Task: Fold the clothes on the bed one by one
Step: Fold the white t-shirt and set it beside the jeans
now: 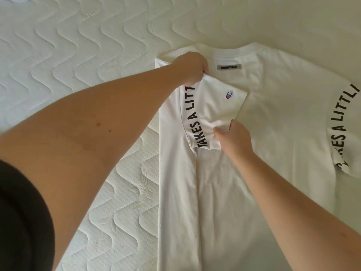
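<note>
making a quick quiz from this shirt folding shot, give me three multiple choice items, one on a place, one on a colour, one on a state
1. Where does the grey label sit on the white T-shirt?
A. just below the collar
B. on the hem
C. on the flat sleeve

2. What colour is the lettering on the flat sleeve?
A. red
B. black
C. green

3. How is the folded sleeve held?
A. by neither hand
B. by the left hand only
C. by both hands

Answers: 1 A, the label lies under the neckline. 2 B, the curved lettering is black. 3 C, the left hand pinches its top and the right hand its lower edge.
</note>
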A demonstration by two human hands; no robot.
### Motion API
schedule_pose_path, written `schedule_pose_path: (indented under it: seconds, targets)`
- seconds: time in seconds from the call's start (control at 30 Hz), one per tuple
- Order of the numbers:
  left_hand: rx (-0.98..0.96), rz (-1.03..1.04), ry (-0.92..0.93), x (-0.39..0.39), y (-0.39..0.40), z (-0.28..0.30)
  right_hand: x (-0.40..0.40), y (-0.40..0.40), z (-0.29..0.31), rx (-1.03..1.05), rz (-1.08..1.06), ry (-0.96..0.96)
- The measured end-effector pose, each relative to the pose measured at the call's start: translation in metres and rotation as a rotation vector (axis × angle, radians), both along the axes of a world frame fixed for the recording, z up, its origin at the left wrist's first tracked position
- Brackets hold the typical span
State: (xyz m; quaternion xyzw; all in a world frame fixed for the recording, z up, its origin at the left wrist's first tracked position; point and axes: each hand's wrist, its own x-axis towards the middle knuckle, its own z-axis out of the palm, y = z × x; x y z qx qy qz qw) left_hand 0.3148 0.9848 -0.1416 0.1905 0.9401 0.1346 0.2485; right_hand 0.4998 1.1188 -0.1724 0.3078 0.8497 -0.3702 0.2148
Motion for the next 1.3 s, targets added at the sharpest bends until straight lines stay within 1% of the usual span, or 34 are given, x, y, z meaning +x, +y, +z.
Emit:
schedule_pose_path:
  seconds: [0.07, 0.13, 0.2, 0.27, 0.33, 0.37, 0.43, 0.5, 0.57, 0.6, 0.67, 0.7, 0.77, 0.8, 0.83, 0.9, 0.93, 0.97, 1.03, 1.07, 1.1, 1.2, 1.3]
  targets:
    - [0.109, 0.069, -0.019, 0.003, -0.008, -0.002, 0.008, -0.004, 0.0, 0.003, 0.042, 0.143]
    - [0.216, 0.136, -0.044, 0.009, -0.017, -0.006, 0.02, -0.004, 0.001, 0.011, 0.118, 0.237]
    - [0.391, 0.248, -0.093, 0.018, -0.026, -0.009, 0.029, -0.003, 0.002, 0.129, 0.246, 0.348]
    - [0.534, 0.317, -0.098, 0.03, -0.036, -0.008, 0.036, -0.002, 0.004, 0.259, 0.413, 0.536]
    - [0.624, 0.345, -0.109, 0.043, -0.047, -0.006, 0.044, -0.001, 0.001, 0.378, 0.584, 0.654]
    - [0.629, 0.338, -0.106, 0.049, -0.053, -0.005, 0.047, 0.001, -0.002, 0.434, 0.635, 0.658]
    - [0.552, 0.312, -0.088, 0.06, -0.064, -0.005, 0.052, 0.004, -0.006, 0.512, 0.68, 0.62]
    - [0.447, 0.342, -0.08, 0.068, -0.073, -0.009, 0.056, 0.005, -0.008, 0.531, 0.73, 0.619]
    - [0.402, 0.421, -0.053, 0.075, -0.077, -0.013, 0.059, 0.003, -0.007, 0.492, 0.802, 0.626]
    - [0.4, 0.46, -0.016, 0.078, -0.077, -0.014, 0.059, 0.002, -0.007, 0.441, 0.806, 0.598]
    - [0.405, 0.562, 0.053, 0.082, -0.075, -0.018, 0.06, 0.0, -0.005, 0.307, 0.713, 0.464]
    - [0.416, 0.64, 0.035, 0.082, -0.074, -0.02, 0.059, -0.001, -0.003, 0.258, 0.641, 0.406]
    - [0.428, 0.79, -0.095, 0.082, -0.07, -0.024, 0.055, -0.003, 0.003, 0.177, 0.484, 0.332]
    - [0.412, 0.816, -0.155, 0.082, -0.068, -0.025, 0.053, -0.005, 0.006, 0.135, 0.432, 0.306]
    - [0.378, 0.793, -0.178, 0.082, -0.067, -0.025, 0.053, -0.006, 0.009, 0.08, 0.388, 0.285]
    - [0.302, 0.716, -0.161, 0.083, -0.065, -0.026, 0.055, -0.009, 0.015, -0.065, 0.265, 0.227]
    - [0.27, 0.698, -0.144, 0.084, -0.065, -0.025, 0.055, -0.008, 0.018, -0.093, 0.258, 0.183]
    - [0.246, 0.689, -0.123, 0.085, -0.065, -0.024, 0.054, -0.006, 0.021, -0.034, 0.343, 0.111]
    - [0.199, 0.678, -0.046, 0.088, -0.065, -0.024, 0.052, -0.001, 0.027, 0.253, 0.621, -0.084]
    - [0.17, 0.674, -0.002, 0.091, -0.065, -0.024, 0.05, 0.001, 0.028, 0.344, 0.67, -0.107]
    - [0.151, 0.681, 0.034, 0.095, -0.066, -0.025, 0.045, 0.001, 0.031, 0.345, 0.629, -0.126]
    - [0.181, 0.788, 0.052, 0.109, -0.072, -0.028, 0.031, -0.01, 0.029, 0.108, 0.361, -0.078]
    - [0.225, 0.885, -0.021, 0.129, -0.082, -0.032, 0.024, -0.022, 0.02, 0.007, 0.286, -0.019]
